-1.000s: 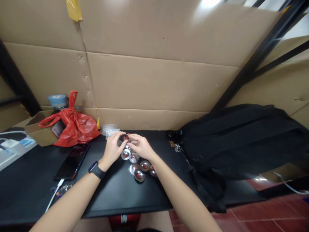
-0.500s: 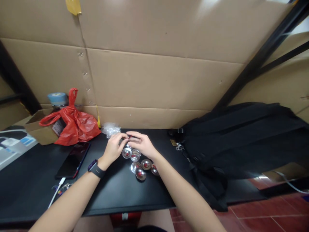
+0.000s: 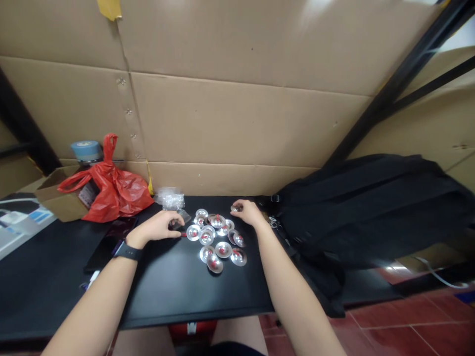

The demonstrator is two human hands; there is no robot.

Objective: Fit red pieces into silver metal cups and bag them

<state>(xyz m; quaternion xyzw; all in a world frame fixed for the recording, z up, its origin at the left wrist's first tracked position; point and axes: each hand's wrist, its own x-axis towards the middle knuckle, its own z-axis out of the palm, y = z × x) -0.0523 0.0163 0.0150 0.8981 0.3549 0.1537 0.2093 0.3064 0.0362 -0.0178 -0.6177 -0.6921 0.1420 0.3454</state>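
Several shiny finger cymbals (image 3: 223,249), small domed metal discs with red at their centres, lie in a loose cluster on the black tabletop (image 3: 178,291), some overlapping. My left hand (image 3: 161,226) is left of the cluster, its fingers curled around a dark, shiny piece that looks like another cymbal, mostly hidden. A small red bit (image 3: 183,235) shows at the thumb tip. Beyond the cluster on the right, my right hand (image 3: 248,212) pinches one finger cymbal (image 3: 236,208) between thumb and fingers. A dark watch sits on my left wrist.
Clear plastic packaging (image 3: 171,199) lies behind my left hand. Farther left are a red plastic bag (image 3: 117,190), a cardboard box (image 3: 63,200), a dark phone (image 3: 107,247) and a white power strip (image 3: 25,227). A black backpack (image 3: 371,212) fills the right side. Cardboard (image 3: 230,118) walls the back.
My hands, together over the cluster before, have separated: the left moved left, the right moved right holding a cymbal. More of the cymbals now show between them.
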